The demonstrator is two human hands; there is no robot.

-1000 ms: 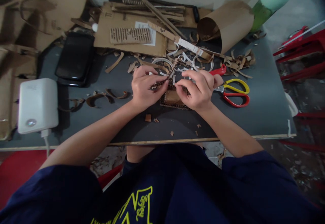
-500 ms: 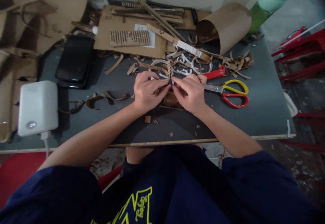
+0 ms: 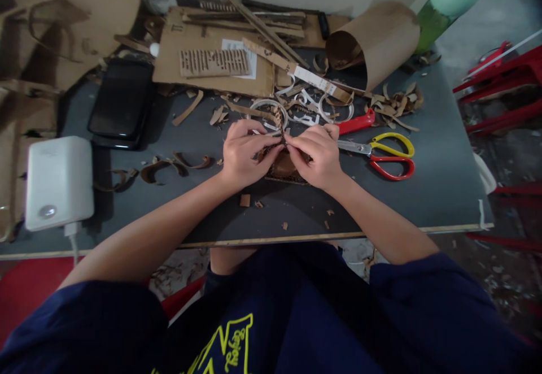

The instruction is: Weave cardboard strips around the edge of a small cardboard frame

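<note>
Between my two hands a narrow strip of corrugated cardboard (image 3: 281,121) stands up, its far end pointing away from me. My left hand (image 3: 248,151) pinches the strip's near end between thumb and fingers. From the other side my right hand (image 3: 315,153) pinches the same spot, fingertips almost touching the left ones. Below the fingers lies a small brown cardboard piece with a corrugated edge (image 3: 284,168), partly hidden by both hands. Scissors (image 3: 359,148) with one yellow and one red handle lie just right of my right hand, near a red-handled tool (image 3: 358,122).
A black device (image 3: 121,100) and a white power bank (image 3: 60,182) with a cable sit at left. Behind the hands are a ridged cardboard piece (image 3: 214,63), white rings and cardboard scraps. A cardboard tube (image 3: 387,43) and a green bottle (image 3: 449,9) stand at back right.
The upright corrugated strip has turned slightly, now showing its darker, thinner edge. Both hands stay at almost the same place, still pinching it. The view has shifted a little.
</note>
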